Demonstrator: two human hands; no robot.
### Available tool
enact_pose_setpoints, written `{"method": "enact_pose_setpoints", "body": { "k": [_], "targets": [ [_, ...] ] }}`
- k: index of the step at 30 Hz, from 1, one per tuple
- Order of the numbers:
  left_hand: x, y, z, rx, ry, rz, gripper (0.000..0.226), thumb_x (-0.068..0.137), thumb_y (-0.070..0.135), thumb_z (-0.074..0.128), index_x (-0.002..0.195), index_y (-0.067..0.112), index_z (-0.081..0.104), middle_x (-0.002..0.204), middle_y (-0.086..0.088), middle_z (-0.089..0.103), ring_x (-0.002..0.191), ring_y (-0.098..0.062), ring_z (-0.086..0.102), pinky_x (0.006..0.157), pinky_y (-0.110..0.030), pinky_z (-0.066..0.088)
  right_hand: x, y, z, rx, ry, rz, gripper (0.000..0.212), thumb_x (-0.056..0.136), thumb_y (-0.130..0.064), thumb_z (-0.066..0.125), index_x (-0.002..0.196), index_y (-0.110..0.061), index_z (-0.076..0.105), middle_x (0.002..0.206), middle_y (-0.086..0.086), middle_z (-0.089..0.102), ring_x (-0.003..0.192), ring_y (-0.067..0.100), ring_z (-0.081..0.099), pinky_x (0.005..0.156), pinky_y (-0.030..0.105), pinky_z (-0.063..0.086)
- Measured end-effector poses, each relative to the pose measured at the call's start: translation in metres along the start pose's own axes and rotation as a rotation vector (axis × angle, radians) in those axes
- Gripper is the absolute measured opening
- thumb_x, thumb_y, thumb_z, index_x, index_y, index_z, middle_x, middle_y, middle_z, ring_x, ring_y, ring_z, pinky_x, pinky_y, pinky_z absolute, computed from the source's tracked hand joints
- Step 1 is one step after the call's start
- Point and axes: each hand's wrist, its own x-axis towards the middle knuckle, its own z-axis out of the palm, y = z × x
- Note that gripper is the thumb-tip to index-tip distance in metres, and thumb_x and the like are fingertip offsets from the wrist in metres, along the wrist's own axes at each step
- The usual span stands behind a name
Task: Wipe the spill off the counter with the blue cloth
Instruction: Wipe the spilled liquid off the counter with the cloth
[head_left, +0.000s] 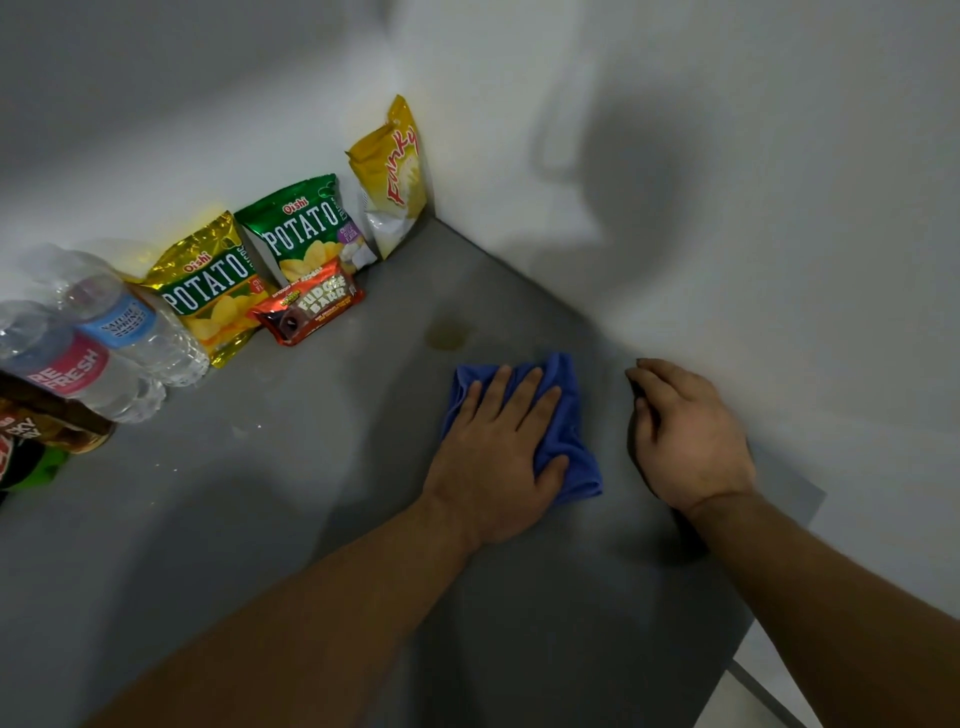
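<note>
A blue cloth (563, 415) lies bunched on the grey counter (311, 467), right of centre. My left hand (498, 457) presses flat on top of it, fingers spread and pointing away from me. A small yellowish spill (448, 335) sits on the counter just beyond the cloth, a short gap from my fingertips. My right hand (685, 441) rests on the counter to the right of the cloth, close to the white wall, fingers curled down and holding nothing.
Snack bags stand along the back wall: two potato chip bags (218, 291) (306, 234), a yellow bag (395, 176) in the corner, and a fudge bar pack (311, 306). Water bottles (119, 338) lie at left. The counter's edge (779, 587) drops off at right.
</note>
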Motion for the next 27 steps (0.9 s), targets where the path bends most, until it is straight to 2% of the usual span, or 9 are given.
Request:
{"method": "enact_pose_setpoints", "body": {
  "k": [6, 9, 14, 18, 21, 23, 25, 27],
  "targets": [
    [0.046, -0.005, -0.01, 0.022, -0.025, -0.088, 0.073, 0.101, 0.06, 0.032, 0.164, 0.028, 0.015, 0.175, -0.002, 0.007, 0.16, -0.034, 0.0, 0.129, -0.057, 0.003, 0.0, 0.001, 0.0, -0.011, -0.007, -0.005, 0.038, 0.094, -0.007, 0.064, 0.132, -0.007, 0.068, 0.137, 0.012, 0.066, 0.123, 0.033, 0.059, 0.107, 0.041, 0.047],
    [0.042, -0.005, -0.008, 0.021, -0.022, -0.021, 0.072, 0.101, 0.061, 0.032, 0.164, 0.032, 0.015, 0.175, 0.001, 0.006, 0.161, -0.034, -0.002, 0.129, -0.056, -0.001, 0.001, 0.001, 0.001, -0.015, -0.022, -0.007, 0.038, 0.096, -0.01, 0.062, 0.134, -0.009, 0.067, 0.138, 0.011, 0.065, 0.124, 0.032, 0.058, 0.108, 0.042, 0.047],
    [-0.011, -0.016, -0.001, -0.028, 0.013, 0.083, 0.07, 0.102, 0.059, 0.032, 0.164, 0.032, 0.017, 0.174, 0.006, 0.009, 0.161, -0.022, 0.0, 0.131, -0.048, 0.002, 0.001, 0.003, 0.003, -0.022, 0.0, -0.029, 0.037, 0.094, -0.007, 0.063, 0.131, -0.007, 0.069, 0.135, 0.013, 0.066, 0.12, 0.035, 0.06, 0.106, 0.043, 0.048],
    [-0.044, -0.052, -0.005, -0.021, 0.043, -0.065, 0.068, 0.103, 0.062, 0.027, 0.164, 0.034, 0.015, 0.174, 0.012, 0.006, 0.161, -0.017, -0.004, 0.131, -0.048, 0.004, 0.001, 0.006, 0.007, -0.048, 0.032, -0.069, 0.035, 0.096, -0.006, 0.059, 0.129, -0.004, 0.069, 0.133, 0.016, 0.066, 0.119, 0.037, 0.061, 0.106, 0.044, 0.048],
    [-0.048, -0.073, -0.012, -0.005, 0.04, -0.165, 0.072, 0.1, 0.067, 0.021, 0.164, 0.036, 0.011, 0.174, 0.011, 0.002, 0.161, -0.019, -0.006, 0.131, -0.048, -0.003, 0.003, 0.003, 0.009, -0.062, 0.019, -0.073, 0.035, 0.092, 0.0, 0.065, 0.127, 0.0, 0.07, 0.131, 0.021, 0.067, 0.116, 0.042, 0.065, 0.105, 0.049, 0.05],
    [-0.043, -0.083, -0.016, 0.004, 0.046, -0.211, 0.074, 0.098, 0.069, 0.018, 0.164, 0.036, 0.009, 0.174, 0.009, 0.001, 0.161, -0.023, -0.005, 0.131, -0.05, -0.004, 0.011, -0.005, 0.009, -0.082, -0.017, -0.141, 0.034, 0.093, 0.0, 0.064, 0.126, 0.0, 0.071, 0.13, 0.021, 0.068, 0.114, 0.042, 0.067, 0.104, 0.05, 0.052],
    [-0.032, -0.094, -0.019, 0.011, 0.041, -0.277, 0.076, 0.097, 0.071, 0.017, 0.164, 0.037, 0.005, 0.174, 0.008, -0.002, 0.161, -0.026, -0.005, 0.13, -0.055, -0.003, 0.027, -0.014, 0.011, -0.06, -0.074, -0.171, 0.036, 0.094, -0.005, 0.064, 0.129, -0.004, 0.07, 0.134, 0.017, 0.067, 0.118, 0.039, 0.065, 0.106, 0.047, 0.052],
    [-0.019, -0.102, -0.022, 0.016, 0.034, -0.346, 0.077, 0.097, 0.073, 0.019, 0.164, 0.037, 0.003, 0.175, 0.006, -0.004, 0.161, -0.029, -0.006, 0.128, -0.059, -0.003, 0.045, -0.024, 0.015, 0.002, -0.093, -0.111, 0.037, 0.099, -0.015, 0.058, 0.134, -0.009, 0.067, 0.139, 0.012, 0.065, 0.125, 0.035, 0.06, 0.109, 0.044, 0.049]
  ]
}}
